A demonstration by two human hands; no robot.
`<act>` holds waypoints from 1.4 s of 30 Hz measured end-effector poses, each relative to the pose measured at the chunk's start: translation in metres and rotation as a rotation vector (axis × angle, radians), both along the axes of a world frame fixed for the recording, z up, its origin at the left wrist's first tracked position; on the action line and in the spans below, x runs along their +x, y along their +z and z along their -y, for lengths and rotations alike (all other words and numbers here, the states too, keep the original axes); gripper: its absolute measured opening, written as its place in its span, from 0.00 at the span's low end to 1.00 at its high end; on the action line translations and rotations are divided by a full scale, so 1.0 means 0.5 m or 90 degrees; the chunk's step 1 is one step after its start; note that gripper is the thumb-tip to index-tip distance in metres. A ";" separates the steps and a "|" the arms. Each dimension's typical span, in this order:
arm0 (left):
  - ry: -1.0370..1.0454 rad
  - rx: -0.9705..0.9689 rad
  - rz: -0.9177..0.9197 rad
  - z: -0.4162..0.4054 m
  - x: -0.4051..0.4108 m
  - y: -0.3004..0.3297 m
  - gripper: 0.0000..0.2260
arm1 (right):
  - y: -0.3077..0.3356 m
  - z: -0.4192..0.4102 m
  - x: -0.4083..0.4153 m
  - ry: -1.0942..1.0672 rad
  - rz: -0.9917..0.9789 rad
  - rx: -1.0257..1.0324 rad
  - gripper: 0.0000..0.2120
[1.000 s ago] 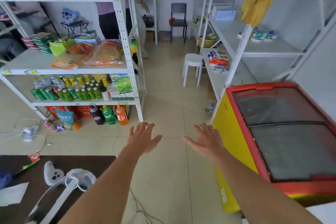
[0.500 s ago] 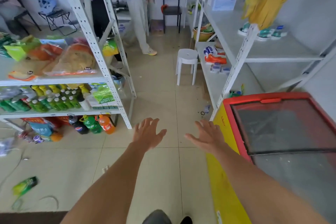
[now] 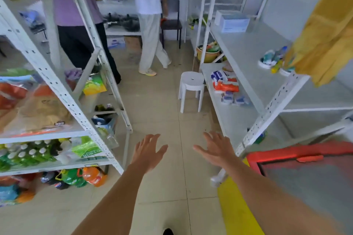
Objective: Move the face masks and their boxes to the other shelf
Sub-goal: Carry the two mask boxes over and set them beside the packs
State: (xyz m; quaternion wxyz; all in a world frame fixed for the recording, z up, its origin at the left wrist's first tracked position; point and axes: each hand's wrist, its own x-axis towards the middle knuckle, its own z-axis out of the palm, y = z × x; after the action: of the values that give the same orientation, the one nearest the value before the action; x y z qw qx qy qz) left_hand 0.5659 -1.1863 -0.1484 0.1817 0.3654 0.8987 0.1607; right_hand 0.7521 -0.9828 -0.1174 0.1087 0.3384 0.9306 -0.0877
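Two pale face mask boxes (image 3: 233, 23) stand at the far end of the right shelf's middle board (image 3: 248, 51). Small blue and white packets (image 3: 232, 99), too blurred to tell whether they are masks, lie on the lower board beside orange and blue packs. My left hand (image 3: 148, 150) and my right hand (image 3: 215, 149) are stretched out over the floor of the aisle, fingers spread, holding nothing, well short of the boxes.
A white stool (image 3: 191, 87) stands in the aisle against the right shelf. Two people (image 3: 150, 25) stand at the back. The left shelf (image 3: 63, 93) carries snacks and bottles. A red-rimmed yellow chest freezer (image 3: 305, 177) sits at the lower right; a yellow cloth (image 3: 328, 30) hangs above.
I have walked forward down the aisle; the shelves, stool and freezer are nearer, and the dark table is out of view. Both hands stay empty and spread in front of me.
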 end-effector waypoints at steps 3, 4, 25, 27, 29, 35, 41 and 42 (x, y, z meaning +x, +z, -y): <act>-0.032 -0.004 -0.025 -0.114 -0.112 0.019 0.30 | 0.014 -0.092 -0.093 -0.019 -0.010 -0.003 0.40; -0.044 -0.007 -0.027 -0.152 -0.142 0.023 0.30 | 0.014 -0.121 -0.121 -0.022 -0.014 -0.005 0.40; -0.092 -0.031 -0.032 -0.820 -0.790 0.048 0.30 | -0.021 -0.767 -0.756 -0.038 -0.086 0.027 0.37; -0.108 -0.023 -0.033 -0.882 -0.864 0.045 0.30 | -0.036 -0.815 -0.823 -0.036 -0.090 0.012 0.37; -0.118 -0.023 -0.033 -0.937 -0.939 0.037 0.30 | -0.048 -0.860 -0.889 -0.052 -0.090 -0.015 0.36; -0.156 -0.064 -0.024 -1.102 -1.149 0.029 0.30 | -0.033 -1.019 -1.047 -0.244 -0.154 -0.116 0.40; -0.268 -0.019 -0.046 -1.401 -1.265 0.092 0.30 | 0.005 -1.224 -1.143 -0.342 -0.226 -0.078 0.42; -0.283 -0.004 -0.040 -1.462 -1.270 0.106 0.30 | 0.009 -1.260 -1.156 -0.363 -0.239 -0.072 0.41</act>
State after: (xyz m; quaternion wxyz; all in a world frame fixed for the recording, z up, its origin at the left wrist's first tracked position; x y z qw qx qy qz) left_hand -0.0690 -0.4554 -0.0955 0.1854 0.5586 0.8020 0.1021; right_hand 0.1741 -0.3529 -0.1129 -0.0749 0.5561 0.7960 -0.2267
